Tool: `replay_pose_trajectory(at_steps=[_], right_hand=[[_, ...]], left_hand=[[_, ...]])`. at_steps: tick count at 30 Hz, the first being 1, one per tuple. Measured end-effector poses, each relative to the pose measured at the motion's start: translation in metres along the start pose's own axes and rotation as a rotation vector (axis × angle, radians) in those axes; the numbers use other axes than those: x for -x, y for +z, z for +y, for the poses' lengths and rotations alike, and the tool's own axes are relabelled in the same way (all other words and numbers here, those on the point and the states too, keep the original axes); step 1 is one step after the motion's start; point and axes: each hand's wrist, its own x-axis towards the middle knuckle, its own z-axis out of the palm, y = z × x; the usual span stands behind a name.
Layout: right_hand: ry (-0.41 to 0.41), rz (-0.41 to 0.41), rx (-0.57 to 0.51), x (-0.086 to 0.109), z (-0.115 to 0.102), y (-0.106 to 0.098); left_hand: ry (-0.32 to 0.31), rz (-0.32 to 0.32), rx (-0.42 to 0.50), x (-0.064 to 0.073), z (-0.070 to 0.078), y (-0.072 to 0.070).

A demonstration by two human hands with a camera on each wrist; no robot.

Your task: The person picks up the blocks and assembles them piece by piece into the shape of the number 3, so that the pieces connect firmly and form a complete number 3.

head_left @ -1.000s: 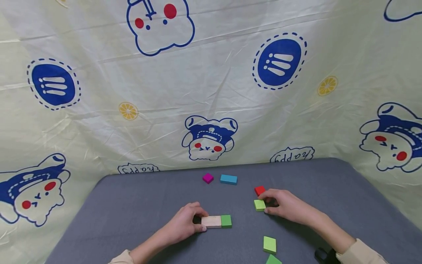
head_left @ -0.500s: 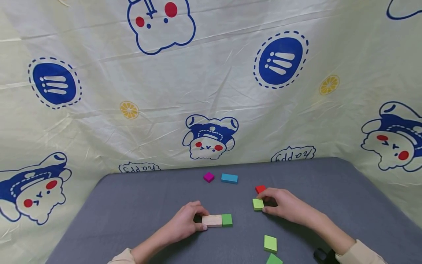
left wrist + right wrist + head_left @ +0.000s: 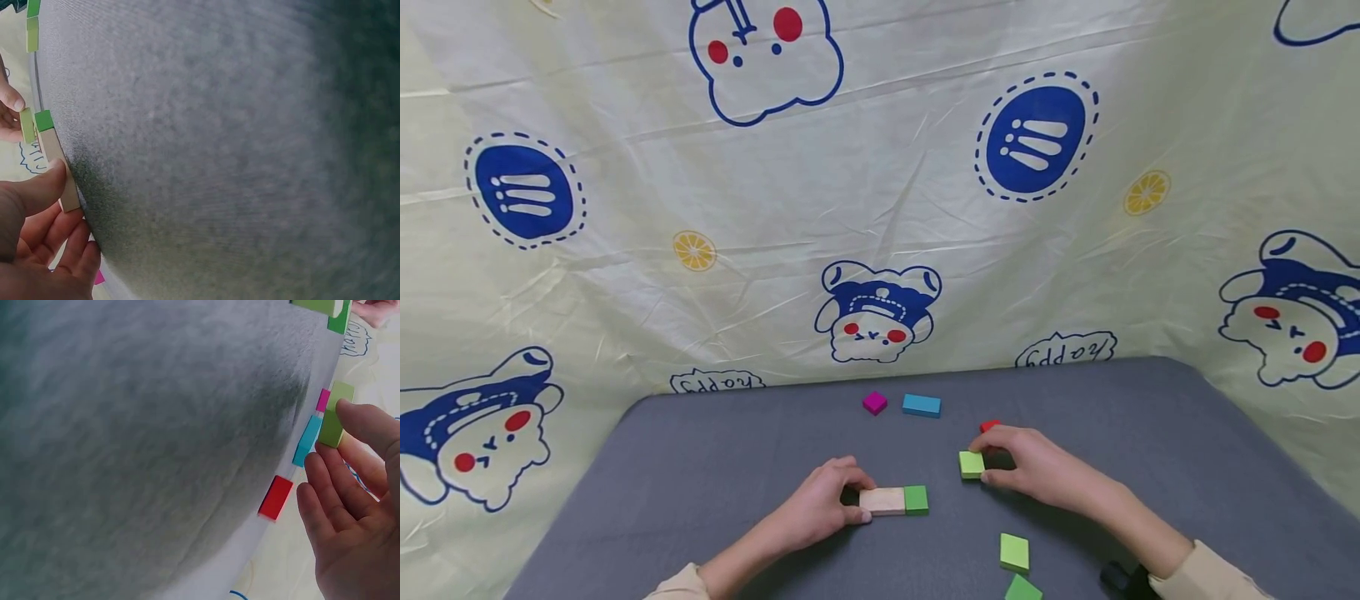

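My left hand (image 3: pixel 820 504) pinches the near end of a plain wooden block (image 3: pixel 883 501) between thumb and fingers. A green block (image 3: pixel 916 500) sits flush against the wooden block's right end. To the right, my right hand (image 3: pixel 1033 462) pinches a light green block (image 3: pixel 972 466) by its edges. In the right wrist view the thumb lies on one face of this light green block (image 3: pixel 336 419), with fingers behind it. A red block (image 3: pixel 990 426) lies just beyond the right hand, partly hidden by its fingers.
A magenta block (image 3: pixel 875 403) and a blue block (image 3: pixel 922 406) lie near the back of the grey cloth-covered table (image 3: pixel 737 442). Closer in are a second light green block (image 3: pixel 1014 552) and another green block (image 3: pixel 1023 588). A printed curtain (image 3: pixel 880 208) hangs behind the table.
My right hand has moved left with the light green block, nearer the green block. My left hand and the wooden block have stayed in place.
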Motion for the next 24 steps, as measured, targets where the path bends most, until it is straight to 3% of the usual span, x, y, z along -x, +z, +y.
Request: replay_pose_trajectory(at_steps=[24], right_hand=[[-0.020, -0.068, -0.026, -0.029, -0.031, 0.009]], left_hand=[[-0.020, -0.001, 0.011, -0.001, -0.002, 0.000]])
